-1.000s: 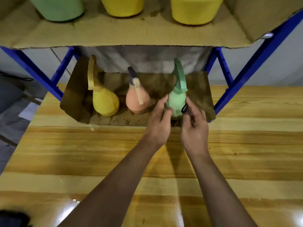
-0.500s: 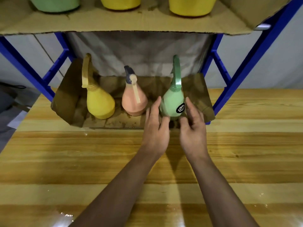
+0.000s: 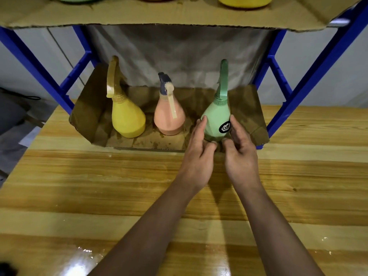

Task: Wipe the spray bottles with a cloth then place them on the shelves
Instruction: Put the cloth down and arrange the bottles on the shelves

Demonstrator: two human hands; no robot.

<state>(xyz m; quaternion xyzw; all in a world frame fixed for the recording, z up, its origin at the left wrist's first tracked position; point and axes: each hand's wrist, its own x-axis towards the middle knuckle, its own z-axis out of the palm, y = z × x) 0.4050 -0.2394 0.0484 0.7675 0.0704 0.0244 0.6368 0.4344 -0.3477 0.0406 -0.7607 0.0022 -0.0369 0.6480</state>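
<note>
A green spray bottle (image 3: 216, 118) with a black round label stands upright at the right of the lower shelf's cardboard liner (image 3: 139, 143). My left hand (image 3: 199, 156) lies against its left side with fingers nearly straight. My right hand (image 3: 239, 154) cups its right side with loosely bent fingers, and both thumbs sit near the bottle's base. A yellow spray bottle (image 3: 127, 120) and a peach spray bottle (image 3: 169, 120) stand upright to its left on the same liner. No cloth is in view.
A wooden table (image 3: 99, 186) runs under my arms up to the shelf. Blue metal shelf posts (image 3: 310, 86) slant on both sides. The cardboard-lined upper shelf (image 3: 159, 14) overhangs, carrying a yellow bottle (image 3: 245, 2) and others, only their bases showing.
Both hands have loosened from their grip on the green bottle, which now stands on the liner with its label facing me. The view has tilted up slightly.
</note>
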